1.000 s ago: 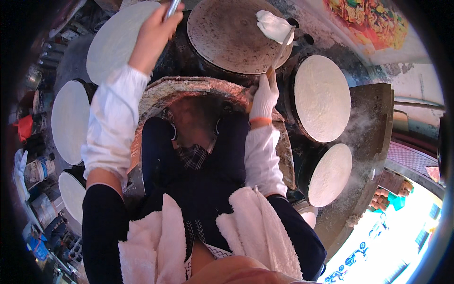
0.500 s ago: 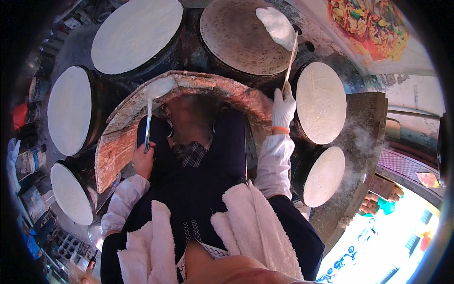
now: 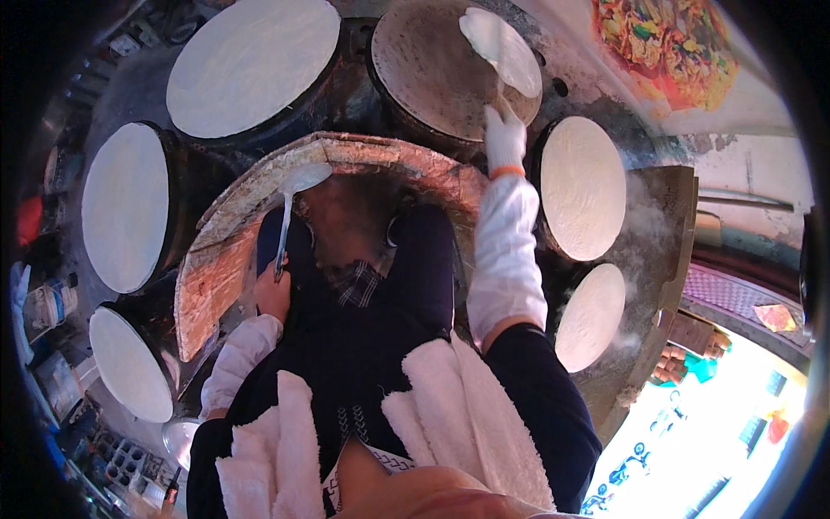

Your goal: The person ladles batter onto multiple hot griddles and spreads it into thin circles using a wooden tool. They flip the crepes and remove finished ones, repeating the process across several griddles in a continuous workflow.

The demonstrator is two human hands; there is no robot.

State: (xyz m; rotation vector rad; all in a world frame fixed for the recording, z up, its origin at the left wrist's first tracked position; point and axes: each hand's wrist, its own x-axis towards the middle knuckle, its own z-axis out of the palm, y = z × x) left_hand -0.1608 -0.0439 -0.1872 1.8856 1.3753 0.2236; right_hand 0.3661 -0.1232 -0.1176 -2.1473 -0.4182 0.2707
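Observation:
My left hand (image 3: 274, 292) is bare and closed round the metal handle of a ladle (image 3: 305, 177). White batter coats the ladle's head, which hangs over the inner edge of the curved board (image 3: 259, 177). In a white knit glove with an orange band, my right hand (image 3: 504, 143) is closed on a wooden stick-handled tool (image 3: 500, 86), mostly hidden by the glove. A smooth white batter-like mass (image 3: 506, 54) is at that tool's far end, over the right side of a bare brown round griddle (image 3: 424, 65).
Several other round griddles covered in white batter ring the curved board, including a large one (image 3: 255, 65) at far left and a steaming one (image 3: 590, 316) at right. A metal basin (image 3: 179, 439) stands at lower left. A brown panel (image 3: 666, 233) edges the right side.
My right hand moved forward and slightly left, its tool now lying over the bare griddle with the white mass turned. The ladle in my left hand shifted slightly right and down.

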